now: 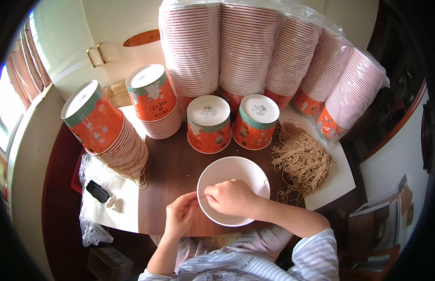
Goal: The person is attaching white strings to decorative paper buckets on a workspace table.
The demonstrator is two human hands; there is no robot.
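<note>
A white-lined paper bucket (pixel 234 164) sits on the table's near part with its open mouth toward me. My right hand (pixel 232 197) reaches over its rim, fingers curled in a pinch by the inner left wall. A short, thin strand shows at those fingertips; its ends are hidden. Outside that same wall, my left hand (pixel 181 213) has its thumb and fingers drawn together at the bucket; what they hold, if anything, is too small to make out. On the bucket's inner right wall is a small dark mark or cord end (pixel 266 181).
Two upturned orange-and-green buckets (pixel 209 133) stand beyond. Tan cords (pixel 301 161) lie heaped at right. Nested bucket stacks stand at left (pixel 98 126) and behind it (pixel 154 100); tall plastic-wrapped stacks (pixel 248 51) line the back. A black object (pixel 97 191) rests at left.
</note>
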